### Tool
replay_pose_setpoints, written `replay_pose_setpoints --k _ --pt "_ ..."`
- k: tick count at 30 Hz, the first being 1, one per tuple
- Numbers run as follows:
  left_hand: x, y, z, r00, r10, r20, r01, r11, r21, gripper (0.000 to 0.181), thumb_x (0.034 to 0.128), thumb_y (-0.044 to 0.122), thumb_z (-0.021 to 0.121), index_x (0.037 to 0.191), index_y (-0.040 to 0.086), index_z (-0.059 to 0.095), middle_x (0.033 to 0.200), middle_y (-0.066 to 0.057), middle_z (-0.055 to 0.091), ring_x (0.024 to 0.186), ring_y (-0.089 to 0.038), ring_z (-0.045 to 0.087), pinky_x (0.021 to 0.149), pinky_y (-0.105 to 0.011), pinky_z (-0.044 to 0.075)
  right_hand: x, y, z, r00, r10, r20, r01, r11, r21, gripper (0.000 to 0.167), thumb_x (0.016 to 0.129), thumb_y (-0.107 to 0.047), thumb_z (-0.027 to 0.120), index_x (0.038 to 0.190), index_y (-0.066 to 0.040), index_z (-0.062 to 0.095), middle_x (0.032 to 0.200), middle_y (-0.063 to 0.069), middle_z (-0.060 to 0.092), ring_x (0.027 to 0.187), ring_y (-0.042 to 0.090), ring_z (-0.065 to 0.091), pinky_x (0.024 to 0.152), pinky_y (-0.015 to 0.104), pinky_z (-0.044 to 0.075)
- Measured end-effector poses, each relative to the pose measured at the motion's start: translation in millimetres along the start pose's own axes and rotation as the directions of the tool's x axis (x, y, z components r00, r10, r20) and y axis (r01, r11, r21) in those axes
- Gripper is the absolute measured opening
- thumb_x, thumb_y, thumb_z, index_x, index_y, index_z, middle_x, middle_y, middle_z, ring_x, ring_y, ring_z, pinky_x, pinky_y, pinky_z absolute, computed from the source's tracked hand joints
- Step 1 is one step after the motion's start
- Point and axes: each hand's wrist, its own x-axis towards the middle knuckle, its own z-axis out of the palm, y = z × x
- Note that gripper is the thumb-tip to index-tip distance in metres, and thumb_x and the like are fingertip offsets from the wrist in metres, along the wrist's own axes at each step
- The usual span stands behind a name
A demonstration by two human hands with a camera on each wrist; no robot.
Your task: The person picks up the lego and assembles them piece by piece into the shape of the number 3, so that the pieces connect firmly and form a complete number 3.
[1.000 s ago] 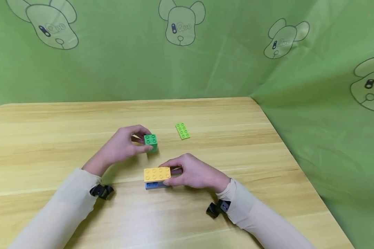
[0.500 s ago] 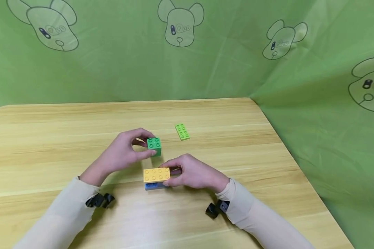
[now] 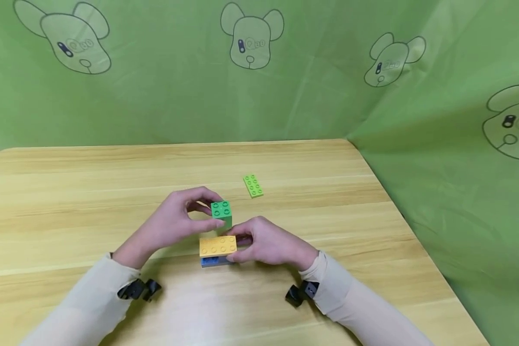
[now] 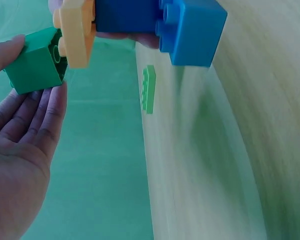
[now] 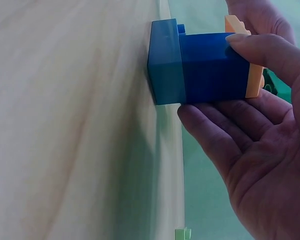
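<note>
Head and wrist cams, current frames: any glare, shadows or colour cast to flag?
Head view: whitish glare on the near part of the tabletop, bricks readable; left wrist view: cool, bluish-green cast, soft-edged shadow on the tabletop below the lighter blue building brick in the picture; right wrist view: similarly cool and dim, broad soft shadow near the same brick.

Person with both arms extended forward over the work. The left forearm (image 3: 86, 300) and right forearm (image 3: 359, 302), in pale sleeves, slant inward toward each other. Left hand (image 3: 173, 218): set slightly farther forward, thumb (image 4: 4, 54) opposing the fingers (image 4: 27, 117) in a pinch. Right hand (image 3: 274, 243): likewise pinching, its thumb (image 5: 270, 50) facing fingers laid side by side. The fingertips of the two hands lie near one another.
</note>
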Motion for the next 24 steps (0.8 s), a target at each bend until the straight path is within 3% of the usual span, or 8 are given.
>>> replay_pose_setpoints --k 6,15,24 --pt "-3.4 4.0 2.6 1.0 -0.001 0.002 0.001 1.0 -0.011 0.033 0.0799 0.013 0.083 0.109 0.009 0.068 0.105 0.001 0.067 0.092 -0.018 0.065 0.087 -0.046 0.053 -0.8 0.6 0.5 1.0 -0.02 -0.004 0.02 1.0 0.013 0.032 0.084 -0.005 0.078 0.113 0.002 0.068 0.104 0.004 0.071 0.099 0.014 0.067 0.086 0.028 0.053" --pt "-12.1 3.3 6.4 0.998 0.057 0.019 -0.057 0.998 -0.012 0.032 0.0795 0.01 0.083 0.108 0.009 0.068 0.104 0.003 0.066 0.093 -0.016 0.064 0.088 -0.032 0.053 0.6 0.8 1.2 1.0 -0.022 -0.004 0.022 1.0 0.004 0.034 0.084 -0.005 0.078 0.116 0.001 0.068 0.106 0.002 0.071 0.101 0.014 0.066 0.09 0.035 0.053" --pt "-14.8 1.5 11.4 0.989 0.146 0.012 -0.146 0.989 -0.009 0.031 0.0779 0.005 0.083 0.105 0.01 0.068 0.1 0.005 0.067 0.091 -0.015 0.065 0.086 -0.032 0.054 0.2 0.5 0.8 1.0 -0.015 -0.007 0.015 1.0 -0.018 0.034 0.084 -0.007 0.078 0.116 -0.003 0.069 0.107 0.001 0.071 0.1 0.011 0.066 0.089 0.034 0.053"
